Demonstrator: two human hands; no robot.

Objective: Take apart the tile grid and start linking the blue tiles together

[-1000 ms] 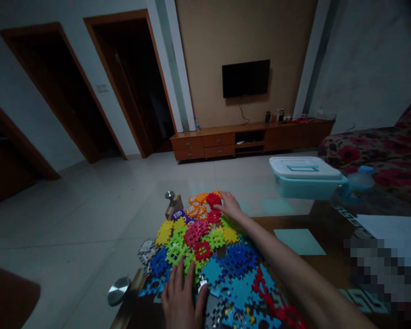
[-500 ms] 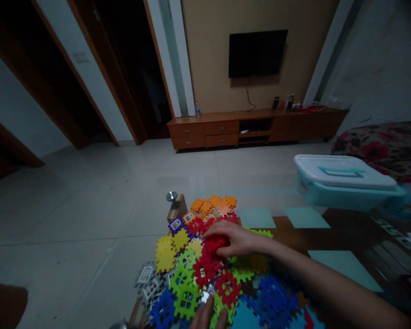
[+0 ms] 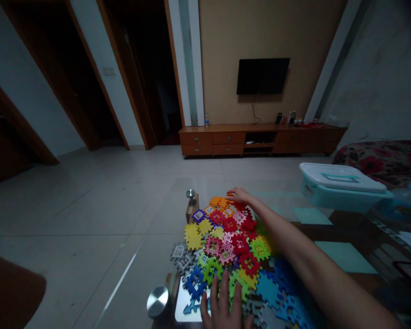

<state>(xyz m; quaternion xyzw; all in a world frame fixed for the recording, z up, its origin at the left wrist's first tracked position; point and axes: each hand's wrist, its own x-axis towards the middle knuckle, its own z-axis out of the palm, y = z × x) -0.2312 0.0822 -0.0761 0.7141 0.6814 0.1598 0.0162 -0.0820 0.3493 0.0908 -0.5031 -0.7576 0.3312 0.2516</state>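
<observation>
Interlocking plastic tiles in many colours lie in a spread pile on a glass table. My left hand (image 3: 223,299) is low in the view, its fingers spread flat beside a green window tile (image 3: 212,270) and a blue tile (image 3: 195,282). My right hand (image 3: 239,195) reaches to the far end of the pile. Its fingers stretch over the orange tiles (image 3: 217,201), with red tiles below the wrist; its fingertips are partly hard to make out. Pink window tiles (image 3: 226,252), red window tiles (image 3: 250,264) and yellow tiles (image 3: 193,236) lie between the hands.
A teal storage box (image 3: 342,194) with a white lid stands on the table at right. Round metal fittings (image 3: 158,301) mark the table's left edge. A white card (image 3: 188,310) lies under the near tiles. Beyond are a TV cabinet (image 3: 260,139) and a wall television (image 3: 263,76).
My right hand has left the red tiles in the middle and moved away to the far orange tiles. My left hand shows more fully, fingers spread. The view has tilted up and turned left.
</observation>
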